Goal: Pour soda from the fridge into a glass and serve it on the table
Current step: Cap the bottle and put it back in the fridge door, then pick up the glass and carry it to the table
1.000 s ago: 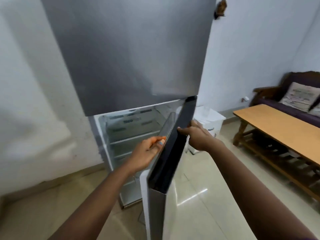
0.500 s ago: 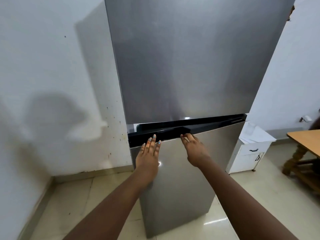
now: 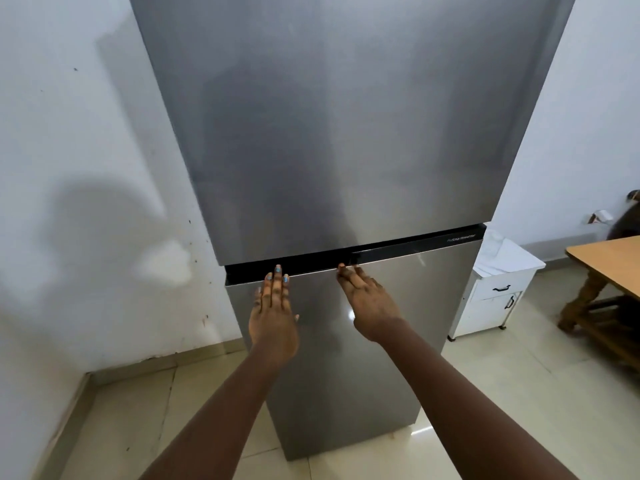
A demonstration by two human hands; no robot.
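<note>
Fridge: the tall steel fridge (image 3: 346, 133) stands against the white wall (image 3: 86, 168), both doors shut; no soda, bottle or glass shows anywhere in view.
Lower door: the lower door (image 3: 346, 341) sits flush under the black handle strip (image 3: 398, 249), so whatever soda there is lies hidden behind it, by judgement.
Left hand: the left hand (image 3: 273, 311) lies flat and empty on the lower door, fingers straight, tips at the strip; it looks placed to press the door home.
Right hand: the right hand (image 3: 372, 301) is likewise spread and holding nothing, fingertips just touching the strip, palm on or very near the steel.
Table: a wooden table (image 3: 606, 258) stands well apart at the right, the likely serving place.
Cabinet: a small white cabinet (image 3: 498, 296) sits just beside the fridge, between it and the table.
</note>
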